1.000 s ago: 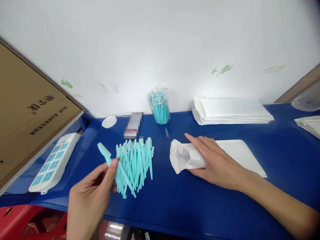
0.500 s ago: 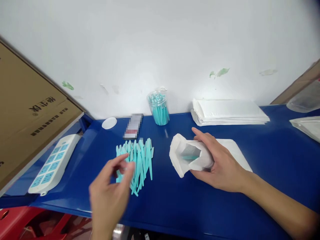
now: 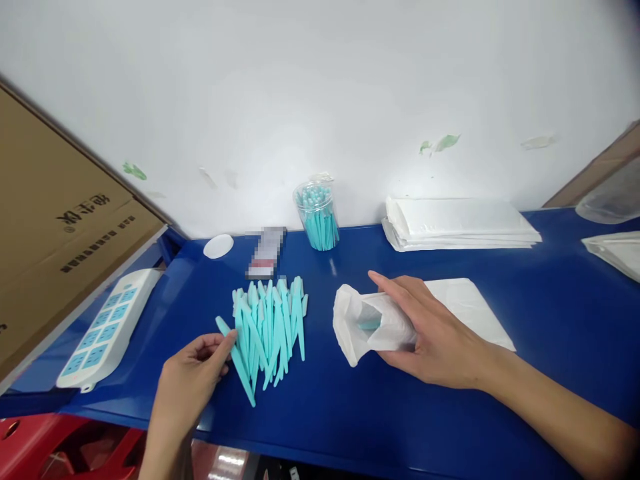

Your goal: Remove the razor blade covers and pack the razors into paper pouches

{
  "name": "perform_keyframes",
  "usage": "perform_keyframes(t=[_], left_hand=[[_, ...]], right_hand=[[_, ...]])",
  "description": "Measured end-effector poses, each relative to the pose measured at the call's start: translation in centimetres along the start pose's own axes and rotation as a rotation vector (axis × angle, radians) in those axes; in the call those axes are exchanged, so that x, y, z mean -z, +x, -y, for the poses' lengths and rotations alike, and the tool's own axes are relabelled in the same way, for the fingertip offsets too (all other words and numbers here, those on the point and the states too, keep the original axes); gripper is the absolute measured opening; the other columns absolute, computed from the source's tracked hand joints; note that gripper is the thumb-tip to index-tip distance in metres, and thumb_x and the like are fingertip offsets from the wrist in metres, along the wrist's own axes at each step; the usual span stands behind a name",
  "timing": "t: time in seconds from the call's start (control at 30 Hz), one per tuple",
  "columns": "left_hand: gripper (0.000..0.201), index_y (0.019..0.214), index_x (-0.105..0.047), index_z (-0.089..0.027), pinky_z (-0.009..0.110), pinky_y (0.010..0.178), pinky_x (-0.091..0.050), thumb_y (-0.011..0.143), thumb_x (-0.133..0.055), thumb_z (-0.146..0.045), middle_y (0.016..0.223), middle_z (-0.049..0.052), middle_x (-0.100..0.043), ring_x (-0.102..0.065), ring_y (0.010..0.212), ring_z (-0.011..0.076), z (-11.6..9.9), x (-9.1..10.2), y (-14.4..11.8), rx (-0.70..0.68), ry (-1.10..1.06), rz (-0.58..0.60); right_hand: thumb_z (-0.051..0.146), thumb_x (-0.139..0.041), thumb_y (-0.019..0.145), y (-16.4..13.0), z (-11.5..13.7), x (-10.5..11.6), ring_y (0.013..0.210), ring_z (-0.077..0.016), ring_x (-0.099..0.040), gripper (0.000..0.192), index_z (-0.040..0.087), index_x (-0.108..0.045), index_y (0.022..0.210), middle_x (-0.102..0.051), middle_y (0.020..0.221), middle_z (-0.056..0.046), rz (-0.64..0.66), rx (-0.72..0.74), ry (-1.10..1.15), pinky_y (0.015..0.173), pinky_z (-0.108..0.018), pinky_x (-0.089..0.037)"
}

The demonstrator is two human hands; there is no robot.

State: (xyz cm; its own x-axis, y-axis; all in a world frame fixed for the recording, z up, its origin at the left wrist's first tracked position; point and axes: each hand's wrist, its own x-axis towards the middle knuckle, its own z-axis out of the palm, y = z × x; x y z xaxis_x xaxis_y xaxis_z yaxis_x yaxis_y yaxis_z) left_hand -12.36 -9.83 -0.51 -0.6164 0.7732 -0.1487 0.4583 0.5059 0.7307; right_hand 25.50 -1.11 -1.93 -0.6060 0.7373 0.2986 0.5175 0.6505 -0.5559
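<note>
My left hand (image 3: 193, 373) pinches one teal eyebrow razor (image 3: 243, 373) between thumb and fingers, at the left edge of the pile. The pile of similar teal razors (image 3: 280, 327), with pale caps toward the wall, lies on the blue table (image 3: 325, 413). My right hand (image 3: 440, 333) is wrapped around a white bag (image 3: 347, 323), its mouth gaping toward the left. Something teal shows inside the bag; how much is in there is hidden. A flat white bag (image 3: 465, 307) lies partly beneath my right hand and forearm.
Against the wall stand a clear tub (image 3: 317, 217) of teal razors and a stack of white bags (image 3: 460, 223). A white round lid (image 3: 219, 246) and a pixelated flat object (image 3: 267, 253) lie behind the pile. Left are a power strip (image 3: 107, 327) and a cardboard box (image 3: 65, 220).
My left hand has moved left and down from over the pile and now grips a razor angled off its left edge. The bag in my right hand has shifted slightly left and lower.
</note>
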Motion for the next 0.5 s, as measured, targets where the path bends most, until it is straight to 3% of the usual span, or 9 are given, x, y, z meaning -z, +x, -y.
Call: perform_keyframes(t=[0.07,0.13,0.2,0.27,0.37,0.43,0.5], left_hand=[[0.053,0.082,-0.066,-0.020,0.025,0.055,-0.041,0.070,-0.082,-0.069,0.056,-0.005,-0.059,-0.053,0.054,0.0143,-0.6,0.0,-0.9,-0.034,-0.123,-0.074],[0.046,0.088,-0.063,-0.022,0.023,0.058,-0.044,0.080,-0.078,-0.064,0.059,-0.007,-0.060,-0.054,0.056,0.0122,-2.2,-1.0,-2.5,-0.098,-0.311,-0.234],[0.033,0.090,-0.065,-0.021,0.025,0.064,-0.049,0.086,-0.082,-0.050,0.075,-0.003,-0.070,-0.063,0.067,0.0134,-4.8,-3.2,-4.7,-0.224,-0.590,-0.440],[0.023,0.088,-0.065,-0.021,0.028,0.074,-0.054,0.092,-0.079,-0.039,0.091,0.001,-0.074,-0.071,0.085,0.0167,-7.4,-6.3,-6.8,-0.463,-0.705,-0.537],[0.008,0.090,-0.071,-0.023,0.030,0.088,-0.052,0.093,-0.078,-0.023,0.111,0.002,-0.070,-0.068,0.105,0.0162,-9.8,-10.3,-8.9,-0.785,-0.575,-0.480],[0.008,0.096,-0.076,-0.026,0.032,0.095,-0.049,0.093,-0.078,-0.019,0.119,0.002,-0.066,-0.064,0.114,0.0166,-10.2,-11.4,-9.5,-0.854,-0.449,-0.362],[0.010,0.100,-0.079,-0.029,0.033,0.097,-0.047,0.095,-0.077,-0.021,0.122,0.002,-0.065,-0.062,0.115,0.0162,-10.2,-11.0,-9.5,-0.836,-0.458,-0.370]], right_hand=[[0.024,-0.071,0.086,-0.1,0.0,-0.1,0.119,-0.0347,-0.058,0.104,0.035,-0.010,0.170,-0.061,0.129,-0.011,-0.015,0.007,0.009,0.097,-0.057,-0.056],[0.024,-0.071,0.087,-0.1,-0.1,-0.2,0.118,-0.0344,-0.058,0.104,0.035,-0.010,0.170,-0.061,0.129,-0.011,-0.039,0.021,0.026,0.097,-0.057,-0.056],[0.025,-0.071,0.088,-0.3,-0.2,-0.3,0.118,-0.0344,-0.058,0.103,0.035,-0.010,0.171,-0.061,0.129,-0.012,-0.069,0.041,0.047,0.095,-0.056,-0.057],[0.026,-0.073,0.088,-0.4,-0.2,-0.4,0.117,-0.0342,-0.059,0.104,0.034,-0.011,0.171,-0.061,0.129,-0.012,-0.096,0.055,0.068,0.093,-0.055,-0.058],[0.027,-0.075,0.085,-0.5,0.0,-0.3,0.114,-0.0339,-0.061,0.107,0.032,-0.012,0.171,-0.062,0.127,-0.012,-0.145,0.063,0.082,0.091,-0.053,-0.059],[0.027,-0.075,0.084,-0.5,0.1,-0.2,0.112,-0.0338,-0.062,0.107,0.031,-0.012,0.171,-0.062,0.126,-0.012,-0.176,0.066,0.080,0.091,-0.052,-0.059],[0.028,-0.075,0.085,-0.5,0.1,-0.2,0.111,-0.0334,-0.063,0.107,0.031,-0.013,0.171,-0.062,0.125,-0.011,-0.187,0.076,0.080,0.090,-0.052,-0.058]])
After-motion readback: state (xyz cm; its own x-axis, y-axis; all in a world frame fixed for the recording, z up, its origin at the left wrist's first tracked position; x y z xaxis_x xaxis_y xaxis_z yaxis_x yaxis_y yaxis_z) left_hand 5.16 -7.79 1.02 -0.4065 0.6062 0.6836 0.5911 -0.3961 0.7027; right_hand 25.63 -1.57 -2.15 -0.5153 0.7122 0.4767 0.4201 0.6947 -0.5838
